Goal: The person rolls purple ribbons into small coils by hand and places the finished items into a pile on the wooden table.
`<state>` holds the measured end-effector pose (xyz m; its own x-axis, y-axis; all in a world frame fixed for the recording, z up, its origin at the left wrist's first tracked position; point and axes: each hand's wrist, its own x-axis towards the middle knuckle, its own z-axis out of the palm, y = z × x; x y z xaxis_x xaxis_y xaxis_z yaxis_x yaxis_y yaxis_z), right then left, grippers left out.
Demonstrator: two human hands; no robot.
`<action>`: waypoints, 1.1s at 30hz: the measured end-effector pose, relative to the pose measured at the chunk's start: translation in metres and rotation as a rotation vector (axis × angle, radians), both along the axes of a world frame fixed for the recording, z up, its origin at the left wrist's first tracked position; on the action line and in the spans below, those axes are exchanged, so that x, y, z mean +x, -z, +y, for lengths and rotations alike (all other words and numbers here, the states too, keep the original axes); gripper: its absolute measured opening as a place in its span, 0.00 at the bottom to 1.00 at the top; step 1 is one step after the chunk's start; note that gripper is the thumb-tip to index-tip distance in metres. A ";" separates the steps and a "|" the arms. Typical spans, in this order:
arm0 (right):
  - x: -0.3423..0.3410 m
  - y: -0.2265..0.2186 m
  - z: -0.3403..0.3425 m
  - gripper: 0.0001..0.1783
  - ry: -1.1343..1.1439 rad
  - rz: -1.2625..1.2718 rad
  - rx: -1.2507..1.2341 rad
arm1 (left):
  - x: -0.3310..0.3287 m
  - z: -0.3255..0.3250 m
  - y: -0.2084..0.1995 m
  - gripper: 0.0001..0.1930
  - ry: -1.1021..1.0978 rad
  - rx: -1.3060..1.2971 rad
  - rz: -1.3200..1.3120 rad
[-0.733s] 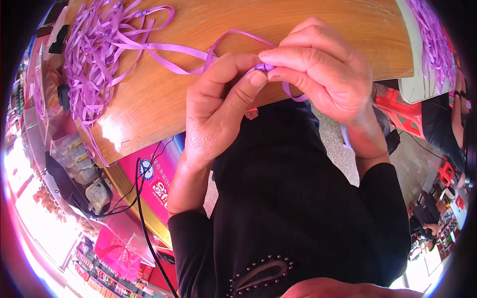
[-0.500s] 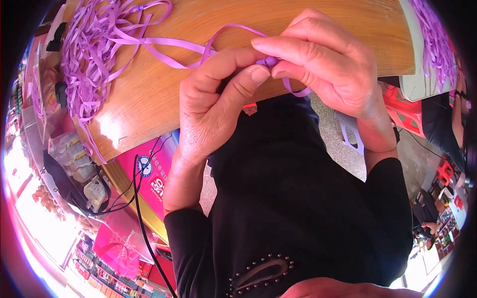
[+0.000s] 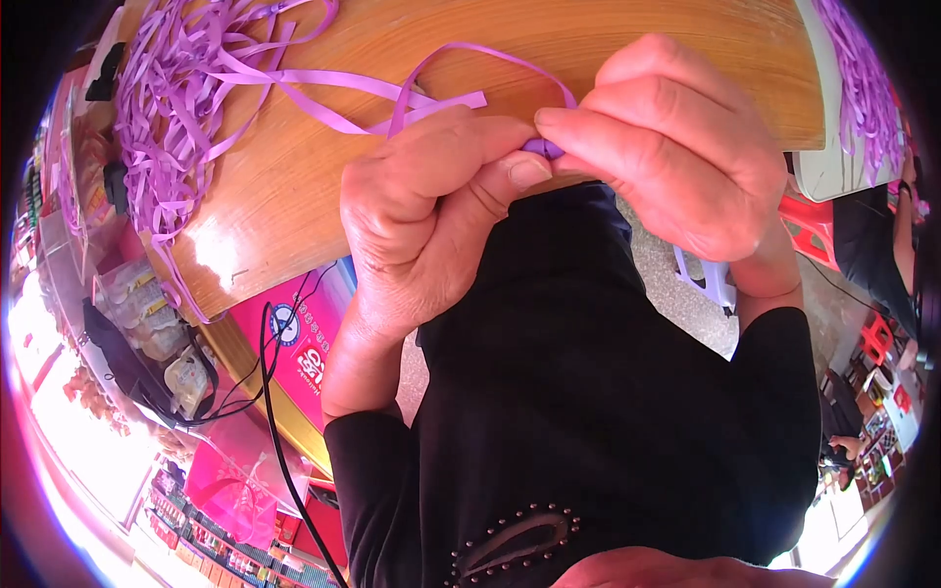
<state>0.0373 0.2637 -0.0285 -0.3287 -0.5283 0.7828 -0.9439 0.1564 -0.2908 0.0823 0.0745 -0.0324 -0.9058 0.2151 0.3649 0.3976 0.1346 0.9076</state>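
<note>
My left hand (image 3: 421, 211) and my right hand (image 3: 686, 147) meet over the near edge of the wooden table. Both pinch a purple ribbon (image 3: 470, 47) between thumb and fingertips. At the pinch a small, darker purple bunched part (image 3: 542, 148) shows between the two hands; its details are mostly hidden by my fingers. From there the ribbon arches up and over to the left, above my left hand. A cut ribbon end lies on the table just beyond my left knuckles.
A tangled heap of purple ribbons (image 3: 172, 118) covers the left of the wooden table (image 3: 294, 206). More ribbons (image 3: 872, 98) hang over a white surface at the right. Black cables (image 3: 270, 392) run past a pink box (image 3: 294, 338). A red stool (image 3: 809, 230) stands at the right.
My right hand has moved right and slightly down, its fingers more curled. The ribbon loop below its fingers is out of sight. The ribbon's arch has widened to the right.
</note>
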 end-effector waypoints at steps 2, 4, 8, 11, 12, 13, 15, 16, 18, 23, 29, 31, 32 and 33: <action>0.000 0.001 0.002 0.19 -0.001 0.024 0.014 | 0.002 0.002 -0.004 0.04 0.003 0.006 -0.080; -0.003 0.005 0.005 0.19 0.021 0.167 0.050 | 0.003 0.003 -0.006 0.04 0.005 0.011 -0.160; -0.004 0.007 0.010 0.20 0.002 0.196 0.087 | 0.005 0.006 -0.005 0.03 0.022 0.047 -0.268; -0.009 -0.007 0.008 0.20 -0.085 0.130 0.095 | 0.006 0.005 0.004 0.03 0.046 0.201 -0.291; -0.001 -0.042 0.012 0.14 0.008 0.009 0.376 | 0.000 0.012 0.003 0.03 0.118 0.313 -0.254; 0.001 -0.057 0.012 0.09 0.064 -0.114 0.623 | 0.000 0.014 0.004 0.03 0.121 0.308 -0.253; -0.001 -0.019 0.008 0.14 -0.025 -0.145 0.303 | 0.004 0.015 0.008 0.04 0.075 0.315 -0.150; -0.001 -0.002 0.005 0.20 -0.118 -0.175 -0.017 | 0.005 0.012 0.010 0.04 0.063 0.305 -0.151; 0.000 -0.002 0.007 0.19 -0.107 -0.154 -0.009 | 0.003 0.010 0.011 0.05 0.098 0.171 -0.074; 0.000 -0.006 0.011 0.18 -0.077 -0.086 0.039 | 0.000 0.013 0.001 0.05 0.104 0.131 -0.011; -0.011 -0.050 0.029 0.08 -0.091 0.047 0.518 | -0.005 0.012 -0.001 0.06 0.184 0.218 -0.121; -0.013 -0.040 0.024 0.09 -0.105 -0.058 0.431 | -0.002 0.008 0.000 0.08 0.187 0.205 -0.139; -0.014 -0.037 0.022 0.10 -0.096 -0.106 0.399 | -0.002 0.009 0.001 0.07 0.131 0.246 -0.237; -0.014 -0.034 0.021 0.11 -0.088 -0.153 0.366 | -0.002 0.010 0.001 0.07 0.074 0.287 -0.335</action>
<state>0.0234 0.2846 0.0051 -0.3677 -0.7942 0.4838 -0.9086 0.1961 -0.3688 0.0804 0.0843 -0.0332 -0.9701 0.2169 0.1090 0.0748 -0.1597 0.9843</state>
